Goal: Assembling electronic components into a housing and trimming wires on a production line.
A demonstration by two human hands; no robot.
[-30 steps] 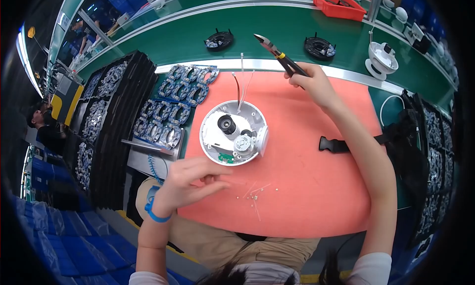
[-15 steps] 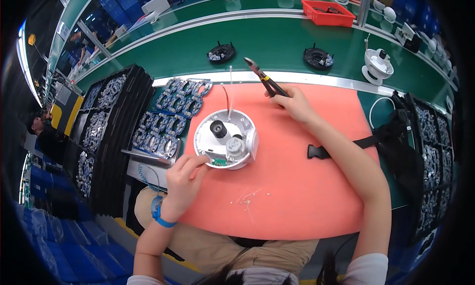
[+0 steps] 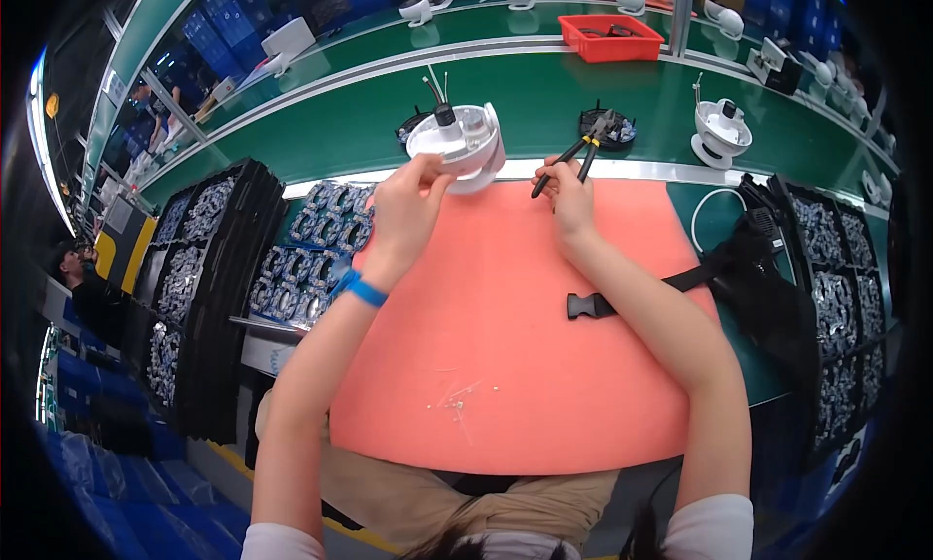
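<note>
At the far edge of the mat, my left hand point(image 3: 408, 205) pinches the rim of a white round camera housing point(image 3: 474, 156). The housing stands upright, with a black cylindrical lens point(image 3: 445, 115) and thin wires rising from its open top. Diagonal cutters point(image 3: 604, 125) with black-and-yellow handles are in my right hand point(image 3: 571, 201), jaws pointing away from me. Beyond those jaws lies a black round base with prongs point(image 3: 624, 135). A second black round base point(image 3: 412, 125) is partly hidden behind the housing.
Small clippings point(image 3: 459, 403) lie on the orange mat point(image 3: 525, 307). Circuit boards point(image 3: 292, 283) and black trays point(image 3: 219, 298) stand left; more trays point(image 3: 826, 288) stand right. A black strap with buckle point(image 3: 588, 305), a white camera unit point(image 3: 721, 133) and a red bin point(image 3: 612, 45) are also around.
The white housing has moved from the mat's left middle to its far edge with my left hand. My right hand has shifted slightly, and the cutters now point away to the right.
</note>
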